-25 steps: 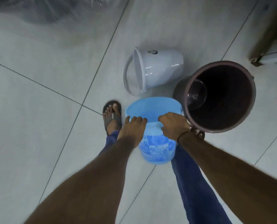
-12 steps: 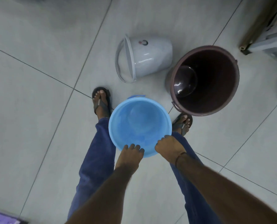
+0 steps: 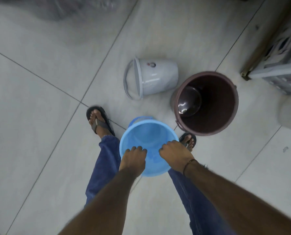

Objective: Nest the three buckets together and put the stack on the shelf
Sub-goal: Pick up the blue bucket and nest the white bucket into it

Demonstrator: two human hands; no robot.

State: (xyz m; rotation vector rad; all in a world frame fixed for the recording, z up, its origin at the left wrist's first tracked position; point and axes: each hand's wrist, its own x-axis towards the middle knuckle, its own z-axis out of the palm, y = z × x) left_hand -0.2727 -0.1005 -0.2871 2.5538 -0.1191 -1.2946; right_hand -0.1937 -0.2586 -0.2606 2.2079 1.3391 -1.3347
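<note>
I hold a light blue bucket (image 3: 148, 136) upright above the floor between my legs. My left hand (image 3: 132, 160) and my right hand (image 3: 174, 154) both grip its near rim, fingers hooked inside. Its blue handle hangs at the far side. A white bucket (image 3: 155, 78) lies on its side on the tiles, mouth and handle facing left. To its right a larger dark brown bucket (image 3: 209, 102) stands upright and empty, close to the blue one's right.
A white lattice shelf unit (image 3: 280, 55) with a brass-coloured edge stands at the upper right. My sandalled feet (image 3: 98, 121) are planted on the grey tiled floor either side of the blue bucket. Crumpled clear plastic (image 3: 59, 7) lies at the top left.
The blue bucket has come up off the floor and turned mouth-up towards me, both hands staying on its rim. The view has pulled back from the floor.
</note>
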